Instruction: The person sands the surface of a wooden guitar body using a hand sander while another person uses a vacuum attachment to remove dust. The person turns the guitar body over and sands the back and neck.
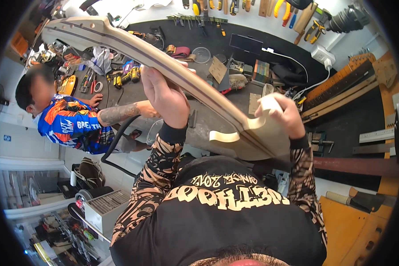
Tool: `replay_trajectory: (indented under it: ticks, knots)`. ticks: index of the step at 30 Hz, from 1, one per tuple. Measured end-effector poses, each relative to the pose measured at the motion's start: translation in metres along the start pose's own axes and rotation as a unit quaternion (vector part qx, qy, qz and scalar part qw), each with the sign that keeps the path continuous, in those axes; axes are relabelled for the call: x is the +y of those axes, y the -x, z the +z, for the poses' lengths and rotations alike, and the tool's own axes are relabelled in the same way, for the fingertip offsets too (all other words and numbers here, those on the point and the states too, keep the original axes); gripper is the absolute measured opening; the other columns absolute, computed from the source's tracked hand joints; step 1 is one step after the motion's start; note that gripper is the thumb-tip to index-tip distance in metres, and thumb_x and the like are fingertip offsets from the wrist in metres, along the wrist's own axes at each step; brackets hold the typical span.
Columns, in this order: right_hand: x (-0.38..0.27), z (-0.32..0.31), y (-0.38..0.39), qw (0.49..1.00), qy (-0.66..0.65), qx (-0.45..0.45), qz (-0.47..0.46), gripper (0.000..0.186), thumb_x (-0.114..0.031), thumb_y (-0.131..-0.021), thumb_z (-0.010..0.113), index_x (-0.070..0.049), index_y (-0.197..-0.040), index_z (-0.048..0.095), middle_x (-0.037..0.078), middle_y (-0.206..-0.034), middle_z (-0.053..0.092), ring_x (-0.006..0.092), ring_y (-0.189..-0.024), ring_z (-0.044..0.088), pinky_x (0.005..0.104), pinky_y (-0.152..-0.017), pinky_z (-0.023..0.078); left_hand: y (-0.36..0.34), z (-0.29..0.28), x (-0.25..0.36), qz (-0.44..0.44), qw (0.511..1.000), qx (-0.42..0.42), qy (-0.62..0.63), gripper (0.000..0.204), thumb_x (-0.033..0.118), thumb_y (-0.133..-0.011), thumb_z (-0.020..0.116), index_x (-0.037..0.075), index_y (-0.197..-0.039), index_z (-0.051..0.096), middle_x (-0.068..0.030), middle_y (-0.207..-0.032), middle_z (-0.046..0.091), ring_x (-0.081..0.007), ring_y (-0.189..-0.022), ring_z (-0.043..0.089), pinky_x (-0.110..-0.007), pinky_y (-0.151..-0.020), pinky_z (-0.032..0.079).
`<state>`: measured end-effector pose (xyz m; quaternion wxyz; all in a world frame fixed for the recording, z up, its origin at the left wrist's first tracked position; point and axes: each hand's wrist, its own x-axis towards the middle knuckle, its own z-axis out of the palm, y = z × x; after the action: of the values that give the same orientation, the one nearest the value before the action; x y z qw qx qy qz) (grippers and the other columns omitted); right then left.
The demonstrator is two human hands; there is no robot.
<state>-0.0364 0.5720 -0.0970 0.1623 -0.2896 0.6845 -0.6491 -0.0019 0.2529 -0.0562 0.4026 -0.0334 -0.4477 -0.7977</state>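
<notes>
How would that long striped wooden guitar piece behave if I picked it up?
The guitar piece is probably stiff: its headstock juts well past the left hand without visible drooping. It may tip toward the body, where the wood spreads wider than the neck. Its horns might chip if knocked, since they stick out.

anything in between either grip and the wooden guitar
Nothing visible: the left grip wraps directly around the wooden guitar, and the right grip is on one of its curved horns.

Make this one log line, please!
Left hand: gripping neck | Right hand: on body horn | Wooden guitar: raised, tilted | Co-worker: at bench
</notes>
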Motion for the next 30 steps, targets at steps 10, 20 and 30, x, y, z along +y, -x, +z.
replay_trajectory:
  ticks: [10,20,30]
  knots:
    - [0.092,-0.03,-0.044,0.97,0.093,0.217,-0.054,0.075,-0.069,-0.113,0.049,0.002,-0.101,0.068,-0.001,-0.089,0.065,0.009,-0.087,0.054,0.0301,-0.081,0.049,0.045,-0.009,0.01,0.027,0.966,-0.235,-0.104,0.063,0.001,-0.108,0.068,-0.002,-0.162,0.036,-0.0295,-0.16,0.054,-0.0329,-0.146,0.058,-0.045,-0.118,0.051]
    - [0.086,0.017,-0.052,0.946,0.139,0.293,-0.011,0.068,-0.059,-0.115,0.052,0.002,-0.091,0.067,0.006,-0.079,0.066,0.0188,-0.076,0.06,0.0384,-0.074,0.051,0.063,-0.05,0.004,-0.211,0.883,-0.399,-0.132,0.074,-0.008,-0.105,0.067,-0.001,-0.168,0.028,-0.0237,-0.161,0.057,-0.0202,-0.136,0.063,-0.033,-0.109,0.055]
    - [0.024,0.22,-0.034,0.855,0.292,0.379,-0.201,0.065,-0.026,-0.103,0.063,0.0,-0.161,0.05,0.026,-0.167,0.048,0.0446,-0.162,0.036,0.063,-0.134,0.017,0.072,-0.061,0.025,-0.265,0.886,-0.367,-0.103,0.059,0.026,-0.118,0.052,-0.006,-0.165,0.035,-0.0242,-0.162,0.055,-0.0274,-0.145,0.055,-0.042,-0.126,0.039]
